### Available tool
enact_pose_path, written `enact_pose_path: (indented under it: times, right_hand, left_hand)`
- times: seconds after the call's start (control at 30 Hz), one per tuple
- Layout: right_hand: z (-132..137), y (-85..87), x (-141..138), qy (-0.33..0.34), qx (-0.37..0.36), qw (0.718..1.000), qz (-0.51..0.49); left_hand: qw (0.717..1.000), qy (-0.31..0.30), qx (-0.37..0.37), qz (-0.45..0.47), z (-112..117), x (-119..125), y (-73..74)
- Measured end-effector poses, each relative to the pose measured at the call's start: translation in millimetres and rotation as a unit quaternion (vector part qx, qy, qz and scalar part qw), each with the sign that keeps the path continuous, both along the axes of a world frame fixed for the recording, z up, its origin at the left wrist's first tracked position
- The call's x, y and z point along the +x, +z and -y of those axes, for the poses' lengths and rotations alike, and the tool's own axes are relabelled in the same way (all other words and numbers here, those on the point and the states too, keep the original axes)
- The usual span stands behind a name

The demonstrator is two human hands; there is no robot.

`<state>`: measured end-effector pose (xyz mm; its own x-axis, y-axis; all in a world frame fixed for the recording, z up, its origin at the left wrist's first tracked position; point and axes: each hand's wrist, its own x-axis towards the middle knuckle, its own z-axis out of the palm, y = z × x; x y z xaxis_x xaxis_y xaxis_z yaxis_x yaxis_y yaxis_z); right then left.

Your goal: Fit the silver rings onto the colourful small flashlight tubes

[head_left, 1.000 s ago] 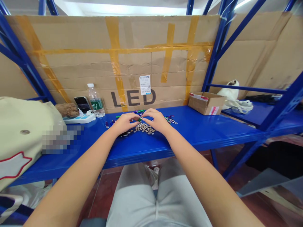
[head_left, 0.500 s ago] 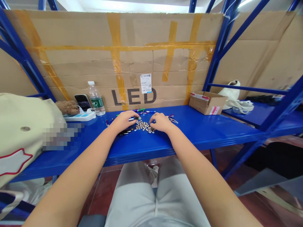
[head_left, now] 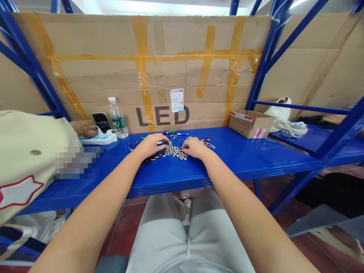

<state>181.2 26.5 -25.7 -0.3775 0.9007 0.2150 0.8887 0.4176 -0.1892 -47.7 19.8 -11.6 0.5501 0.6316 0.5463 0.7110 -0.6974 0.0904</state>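
A heap of small, round, silvery coin-like pieces (head_left: 175, 152) is spread on the blue tabletop between my hands. My left hand (head_left: 152, 145) rests at the heap's left edge, fingers curled, with a dark blue and silver pen (head_left: 160, 143) between thumb and fingers. At the right edge, my right hand (head_left: 193, 147) has its fingertips bent together down onto the pieces; anything pinched there is too small to make out. Several coloured pens (head_left: 172, 132) lie behind the heap, and black pens (head_left: 152, 158) lie below my left hand.
A water bottle (head_left: 118, 121), a phone (head_left: 101, 122) and a white power strip (head_left: 99, 139) stand at the back left. A cream bag (head_left: 36, 136) takes up the left end. A small cardboard box (head_left: 250, 124) sits at the right, before a tall cardboard panel (head_left: 113, 79).
The view has shifted slightly, so everything sits a little farther right. My right fingertips have drawn in a bit at the heap's edge. My left hand keeps nearly the same pose.
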Motion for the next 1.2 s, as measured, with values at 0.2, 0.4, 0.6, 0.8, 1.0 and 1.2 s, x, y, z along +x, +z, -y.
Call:
enact_pose_path:
  times: [0.2,0.4,0.6,0.8,1.0,1.2]
  right_hand:
    - [-3,-0.5,0,-0.005,0.028,0.999,-0.024]
    - [-3,2.3,5,-0.031,0.04,0.997,-0.059]
    - [0,2.5,4,-0.011,0.019,0.999,-0.028]
    - [2,4.6,-4,0.012,0.0,1.0,-0.011]
    - [-4,5.9,-6,0.009,-0.019,1.0,-0.019]
    - [-3,4.3,-1,0.016,0.007,0.999,-0.029]
  left_hand:
    - [1.0,-0.004,0.001,-0.007,-1,-1,-0.2]
    - [1.0,-0.004,0.004,-0.005,-1,-1,-1.3]
    - [1.0,-0.002,0.004,-0.014,-2,-2,-2.6]
    - [1.0,-0.007,0.005,-0.018,-4,-2,-4.3]
    - [1.0,-0.003,-0.007,-0.024,-5,-2,-4.0]
    - [1.0,-0.001,-0.008,-0.025,-5,-2,-3.2]
